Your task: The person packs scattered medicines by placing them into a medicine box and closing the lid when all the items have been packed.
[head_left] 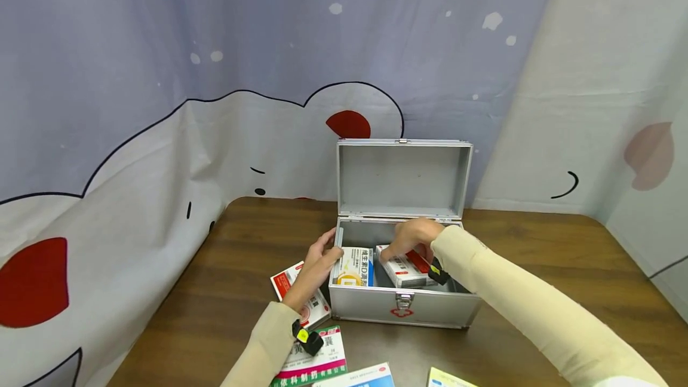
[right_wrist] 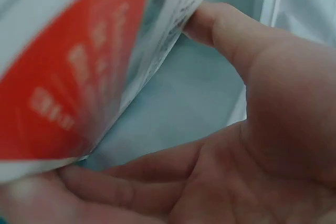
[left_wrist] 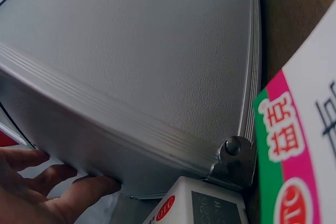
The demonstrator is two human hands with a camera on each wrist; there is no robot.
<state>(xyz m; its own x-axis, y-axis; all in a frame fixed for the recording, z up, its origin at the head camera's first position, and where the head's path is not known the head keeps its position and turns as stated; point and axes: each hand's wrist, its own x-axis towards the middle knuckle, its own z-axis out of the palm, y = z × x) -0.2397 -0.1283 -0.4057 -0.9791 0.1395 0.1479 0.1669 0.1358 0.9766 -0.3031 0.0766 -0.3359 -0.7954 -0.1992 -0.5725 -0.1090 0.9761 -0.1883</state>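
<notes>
A silver metal case (head_left: 371,305) stands on the table with its lid (head_left: 405,178) raised. Inside it, my right hand (head_left: 415,236) grips a white and red medicine box (head_left: 407,272), thumb on one side and fingers on the other. The right wrist view shows that box's red panel (right_wrist: 79,77) close up, tilted against the fingers. My left hand (head_left: 317,263) touches the case's left wall, its fingers (left_wrist: 58,179) extended along the metal. Beside it in the case lies a white and yellow medicine box (head_left: 356,266) with a blue edge.
Left of the case, a red and white medicine box (head_left: 317,310) lies partly under the left forearm. Nearer are a green, white and magenta box (head_left: 322,354), a blue and white box (head_left: 365,378) and a yellow one (head_left: 446,378). A patterned curtain (head_left: 269,28) hangs behind the table.
</notes>
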